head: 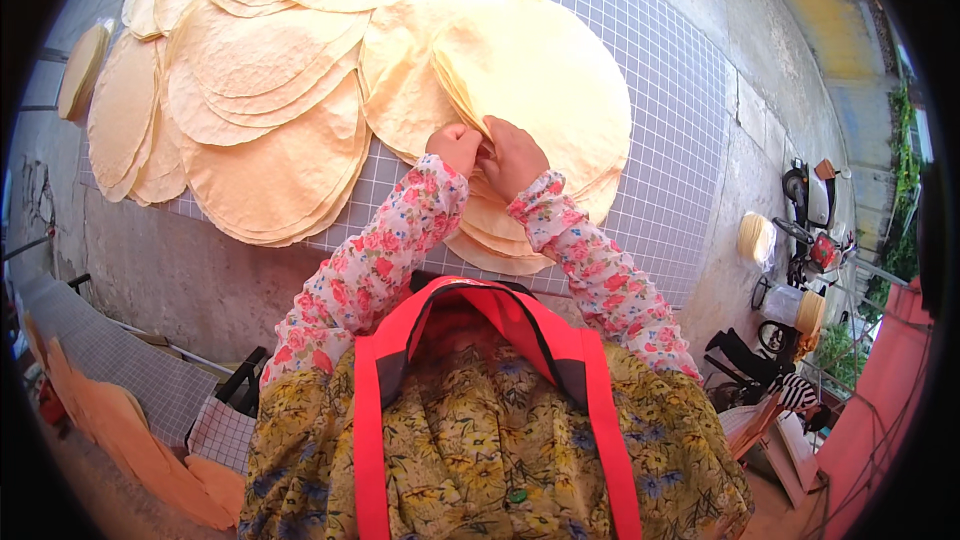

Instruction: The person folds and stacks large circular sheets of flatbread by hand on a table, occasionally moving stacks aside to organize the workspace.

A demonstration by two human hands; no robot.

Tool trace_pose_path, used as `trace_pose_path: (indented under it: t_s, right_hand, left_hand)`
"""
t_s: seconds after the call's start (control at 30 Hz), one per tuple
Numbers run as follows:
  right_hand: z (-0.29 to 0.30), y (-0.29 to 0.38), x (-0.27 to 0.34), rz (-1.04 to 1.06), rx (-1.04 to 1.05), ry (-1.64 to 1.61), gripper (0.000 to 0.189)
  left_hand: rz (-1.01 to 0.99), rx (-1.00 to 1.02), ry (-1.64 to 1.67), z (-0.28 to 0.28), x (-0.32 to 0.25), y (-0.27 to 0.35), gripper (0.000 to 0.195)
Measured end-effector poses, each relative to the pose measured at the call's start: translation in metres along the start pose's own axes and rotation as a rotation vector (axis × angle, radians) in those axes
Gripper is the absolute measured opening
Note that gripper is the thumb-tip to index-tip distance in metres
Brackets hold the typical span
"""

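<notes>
Thin round flatbread sheets (540, 82) lie in a pile before me on a table with a grey checked cover (667, 135). My left hand (455, 146) pinches the near edge of the upper sheets, its fingertips close against those of my right hand (512, 157). That hand, too, grips the edge, thumb and fingers together. The upper sheets lie shifted to the right over a wrinkled sheet (401, 82). Several smaller rounds (499, 244) stick out below my hands. How many sheets I hold is hidden by my fingers.
More overlapping flatbread stacks (277, 165) cover the left of the table. A separate stack (82, 71) stands beyond its left edge. Lower left is another checked table (120, 360) with orange sheets (135, 442). At right are a parked motorcycle (814, 240), bagged stacks (756, 238) and a person in a striped top (795, 391).
</notes>
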State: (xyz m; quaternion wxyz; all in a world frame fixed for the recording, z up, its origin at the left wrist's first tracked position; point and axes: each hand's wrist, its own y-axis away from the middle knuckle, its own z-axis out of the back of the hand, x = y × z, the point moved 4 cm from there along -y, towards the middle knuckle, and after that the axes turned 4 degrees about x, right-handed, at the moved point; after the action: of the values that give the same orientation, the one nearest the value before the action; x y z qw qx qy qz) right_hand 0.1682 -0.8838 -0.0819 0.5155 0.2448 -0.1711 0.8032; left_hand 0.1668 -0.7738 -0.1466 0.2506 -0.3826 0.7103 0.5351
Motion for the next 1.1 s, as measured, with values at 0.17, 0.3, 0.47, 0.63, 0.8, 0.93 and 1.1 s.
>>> trace_pose_path:
  t_s: [0.17, 0.3, 0.47, 0.63, 0.8, 0.93, 1.1]
  right_hand:
    - [0.039, -0.034, -0.05, -0.133, 0.285, 0.052, 0.027]
    - [0.188, -0.094, -0.044, -0.183, 0.245, -0.013, 0.03]
    - [0.317, -0.058, 0.025, 0.126, 0.271, 0.33, 0.036]
    - [0.263, 0.021, 0.016, 0.394, -0.056, 0.492, 0.034]
    - [0.129, 0.115, -0.102, 0.192, 0.194, 0.333, 0.031]
    - [0.072, 0.141, -0.136, 0.112, 0.293, 0.261, 0.029]
    - [0.093, 0.115, -0.121, 0.271, 0.328, 0.317, 0.029]
  left_hand:
    - [0.049, 0.149, 0.243, -0.022, -0.005, 0.002, 0.017]
    - [0.142, 0.172, 0.257, -0.028, 0.0, -0.004, 0.023]
    - [0.214, 0.236, 0.399, -0.053, 0.012, -0.013, 0.03]
    - [0.093, 0.349, 0.724, -0.064, 0.0, -0.022, 0.056]
    - [0.136, 0.426, 0.923, -0.034, 0.0, -0.023, 0.072]
    - [0.177, 0.329, 0.646, -0.004, 0.009, -0.025, 0.065]
    - [0.065, 0.202, 0.182, -0.004, -0.027, -0.06, 0.04]
